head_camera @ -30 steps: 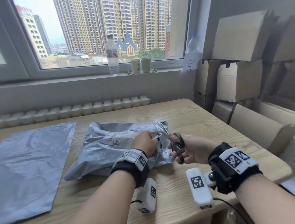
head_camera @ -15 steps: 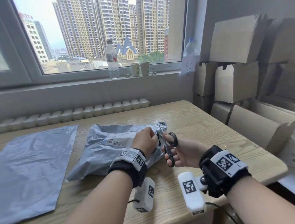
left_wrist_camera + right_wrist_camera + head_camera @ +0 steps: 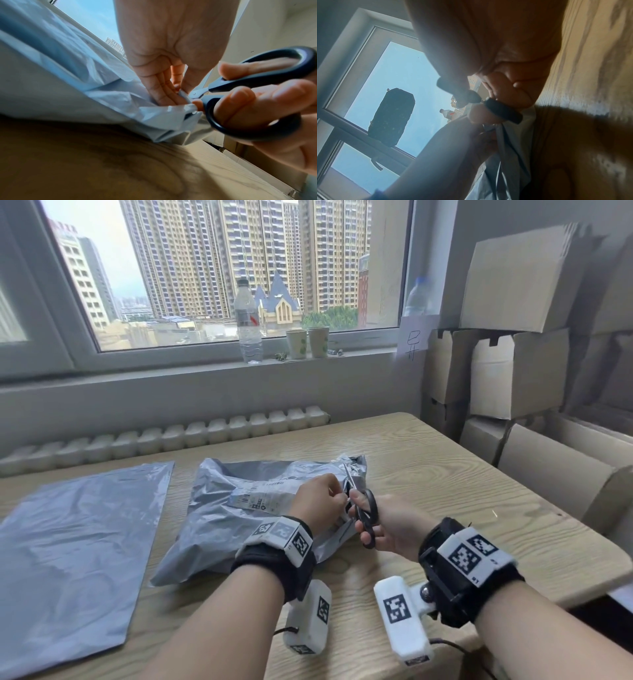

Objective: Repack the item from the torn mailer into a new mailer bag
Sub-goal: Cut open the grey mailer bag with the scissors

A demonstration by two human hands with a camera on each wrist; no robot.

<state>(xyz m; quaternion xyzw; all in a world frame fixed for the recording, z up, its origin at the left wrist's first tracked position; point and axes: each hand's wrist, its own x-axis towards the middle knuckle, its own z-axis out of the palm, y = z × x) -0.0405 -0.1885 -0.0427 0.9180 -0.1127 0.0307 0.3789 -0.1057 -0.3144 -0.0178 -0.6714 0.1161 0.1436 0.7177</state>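
Note:
A bulging grey mailer (image 3: 239, 508) with a white shipping label (image 3: 260, 498) lies in the middle of the wooden table (image 3: 445, 474). My left hand (image 3: 318, 501) pinches the mailer's (image 3: 51, 94) right edge between thumb and fingers (image 3: 159, 86). My right hand (image 3: 394, 525) grips black-handled scissors (image 3: 366, 513), fingers through the loops (image 3: 257, 108). The blades point away from me along that right edge, partly inside the plastic. A flat, empty grey mailer (image 3: 75, 549) lies to the left. The item inside the bulging mailer is hidden.
Stacked cardboard boxes (image 3: 520, 364) stand to the right of the table, close to its edge. A water bottle (image 3: 248, 323) and two paper cups (image 3: 308, 342) sit on the windowsill beyond a white radiator (image 3: 171, 436).
My right hand has moved the scissors left and farther along the mailer's right edge, close beside my left hand. My left hand keeps its pinch on the edge.

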